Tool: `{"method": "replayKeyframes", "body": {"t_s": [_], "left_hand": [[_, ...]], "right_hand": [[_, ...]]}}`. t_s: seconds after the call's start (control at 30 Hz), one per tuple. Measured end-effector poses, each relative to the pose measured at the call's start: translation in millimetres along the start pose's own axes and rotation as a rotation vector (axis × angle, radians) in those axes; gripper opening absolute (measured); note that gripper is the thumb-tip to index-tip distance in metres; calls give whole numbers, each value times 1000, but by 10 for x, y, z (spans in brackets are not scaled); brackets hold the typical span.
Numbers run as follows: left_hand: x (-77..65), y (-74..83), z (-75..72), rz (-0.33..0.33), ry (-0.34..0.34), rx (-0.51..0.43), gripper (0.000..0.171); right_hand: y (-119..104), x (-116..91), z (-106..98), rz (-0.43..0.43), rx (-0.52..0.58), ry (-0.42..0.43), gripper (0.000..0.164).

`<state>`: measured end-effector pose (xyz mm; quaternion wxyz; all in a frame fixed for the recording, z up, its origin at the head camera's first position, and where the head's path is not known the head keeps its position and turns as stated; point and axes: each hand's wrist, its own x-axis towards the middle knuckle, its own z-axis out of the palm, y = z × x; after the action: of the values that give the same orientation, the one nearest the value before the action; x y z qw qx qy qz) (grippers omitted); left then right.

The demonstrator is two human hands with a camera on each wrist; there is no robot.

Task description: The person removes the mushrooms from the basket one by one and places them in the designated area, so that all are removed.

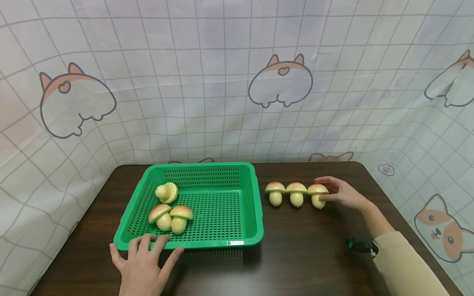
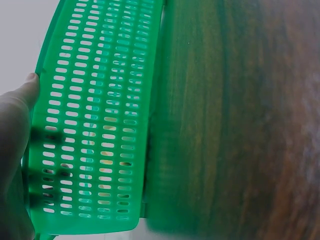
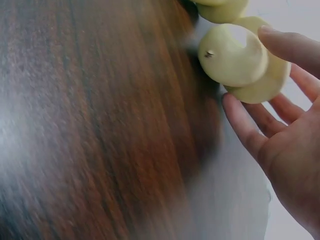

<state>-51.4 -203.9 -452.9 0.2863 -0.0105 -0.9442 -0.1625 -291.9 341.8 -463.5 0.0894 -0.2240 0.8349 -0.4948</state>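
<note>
My left hand grips the near rim of a green plastic basket at its left corner. Its fingers hook over the edge, and dark finger shapes show through the slots of the basket wall in the left wrist view. On the right, my right hand holds a toy mushroom with a red-and-yellow cap and pale stem, the last of three in a row. Thumb and fingers lie on both sides of its cap, its rounded stem end facing the right wrist camera.
Two more toy mushrooms stand beside the held one, right of the basket. Inside the basket, three toy mushrooms lie on the left. The dark wooden table meets a patterned cloth behind.
</note>
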Motion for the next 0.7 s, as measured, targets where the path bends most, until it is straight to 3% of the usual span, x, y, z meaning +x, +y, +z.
{"method": "replayKeyframes", "body": {"t_s": [0.4, 0.7], "left_hand": [[-5, -1, 5, 5, 4, -8, 45], [-10, 5, 2, 7, 15, -9, 45]], "right_hand": [[-245, -45, -191, 13, -76, 19, 61], [-553, 59, -255, -27, -233, 54, 54]]}}
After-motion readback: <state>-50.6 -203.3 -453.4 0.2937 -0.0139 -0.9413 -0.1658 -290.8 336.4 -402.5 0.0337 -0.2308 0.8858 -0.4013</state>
